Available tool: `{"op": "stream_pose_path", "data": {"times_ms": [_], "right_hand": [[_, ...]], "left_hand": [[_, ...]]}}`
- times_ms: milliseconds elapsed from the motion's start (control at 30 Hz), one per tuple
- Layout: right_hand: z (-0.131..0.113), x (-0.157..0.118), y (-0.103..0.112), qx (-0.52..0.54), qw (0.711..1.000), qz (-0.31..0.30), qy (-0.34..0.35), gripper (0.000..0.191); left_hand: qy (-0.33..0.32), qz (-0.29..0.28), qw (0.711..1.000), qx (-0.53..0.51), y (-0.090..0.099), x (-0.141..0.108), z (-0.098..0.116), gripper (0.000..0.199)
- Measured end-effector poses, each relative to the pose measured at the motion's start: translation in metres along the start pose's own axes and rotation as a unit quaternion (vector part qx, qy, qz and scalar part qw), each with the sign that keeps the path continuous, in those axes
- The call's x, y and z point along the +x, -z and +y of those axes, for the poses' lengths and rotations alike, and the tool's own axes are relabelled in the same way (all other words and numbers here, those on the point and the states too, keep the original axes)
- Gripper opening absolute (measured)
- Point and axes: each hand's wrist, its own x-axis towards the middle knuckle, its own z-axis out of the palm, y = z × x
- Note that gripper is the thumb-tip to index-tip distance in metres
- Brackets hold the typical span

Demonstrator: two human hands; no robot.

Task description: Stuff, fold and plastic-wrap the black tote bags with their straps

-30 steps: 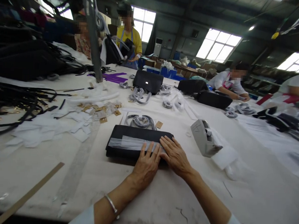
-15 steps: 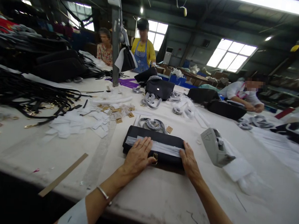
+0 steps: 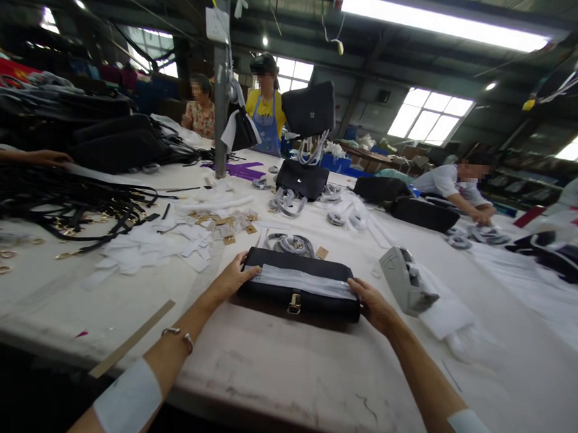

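Observation:
A black handbag (image 3: pixel 269 295) with a gold clasp (image 3: pixel 294 303) lies in front of me on the white table. A pale, translucent strip (image 3: pixel 304 281) runs along its upper face. My left hand (image 3: pixel 234 277) grips the bag's left end, thumb on top. At the right end my right hand (image 3: pixel 368 302) holds it the same way, thumb on the strip's end. The fingers beneath both ends are partly hidden. Just behind the bag sits a coiled, grey-wrapped strap (image 3: pixel 291 244).
A grey tape dispenser (image 3: pixel 406 280) stands to the right. White paper pieces (image 3: pixel 143 243), tan tags (image 3: pixel 230 223) and black straps (image 3: pixel 65 193) spread across the left. Beyond, a co-worker in a blue apron (image 3: pixel 268 127) is beside a raised black bag (image 3: pixel 311 110). A flat strip (image 3: pixel 132 339) lies near the front edge.
My left hand has moved from lying flat on the bag's middle to its left end, uncovering the clasp. Across the table, a black bag is now raised. Another person's hand appears at far left.

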Motion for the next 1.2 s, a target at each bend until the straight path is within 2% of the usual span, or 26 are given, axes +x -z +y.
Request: {"op": "stream_pose_path", "data": {"times_ms": [100, 167, 300, 400, 500, 633, 700, 833, 1000, 1067, 1133, 1200], "right_hand": [[-0.012, 0.002, 0.0, 0.087, 0.991, -0.074, -0.077, 0.051], [-0.023, 0.006, 0.0, 0.125, 0.987, -0.077, -0.062, 0.054], [-0.047, 0.01, 0.009, 0.126, 0.991, -0.003, 0.046, 0.061], [-0.054, -0.005, 0.02, 0.037, 0.991, 0.062, 0.115, 0.058], [-0.037, -0.046, 0.027, -0.104, 0.968, 0.086, 0.213, 0.045], [0.009, -0.118, 0.023, -0.2, 0.906, 0.033, 0.37, 0.025], [0.032, -0.147, 0.019, -0.231, 0.875, 0.007, 0.426, 0.027], [0.06, -0.177, 0.013, -0.332, 0.819, -0.025, 0.467, 0.048], [0.065, -0.17, 0.014, -0.434, 0.777, -0.048, 0.453, 0.066], [0.062, -0.159, 0.017, -0.455, 0.772, -0.047, 0.44, 0.072], [0.057, -0.149, 0.022, -0.466, 0.781, -0.045, 0.414, 0.077], [0.053, -0.146, 0.031, -0.473, 0.784, -0.067, 0.397, 0.077]], "left_hand": [[0.068, -0.027, 0.991, -0.114, 0.004, 0.0, 0.006, 0.101], [0.044, -0.044, 0.986, -0.152, 0.008, 0.0, 0.018, 0.098], [-0.081, -0.028, 0.985, -0.149, 0.019, -0.002, 0.052, 0.081], [-0.126, -0.02, 0.984, -0.121, 0.027, -0.015, 0.064, 0.071], [-0.147, -0.035, 0.987, -0.06, 0.031, -0.048, 0.051, 0.056], [-0.213, -0.067, 0.974, 0.038, 0.03, -0.109, 0.008, 0.025], [-0.254, -0.071, 0.962, 0.066, 0.031, -0.135, -0.011, 0.017], [-0.296, -0.121, 0.925, 0.207, 0.04, -0.169, -0.029, 0.048], [-0.336, -0.131, 0.875, 0.323, 0.043, -0.176, -0.022, 0.07], [-0.347, -0.113, 0.867, 0.338, 0.036, -0.168, -0.018, 0.077], [-0.354, -0.101, 0.863, 0.345, 0.029, -0.159, -0.016, 0.083], [-0.361, -0.105, 0.859, 0.347, 0.025, -0.151, -0.018, 0.085]]}}
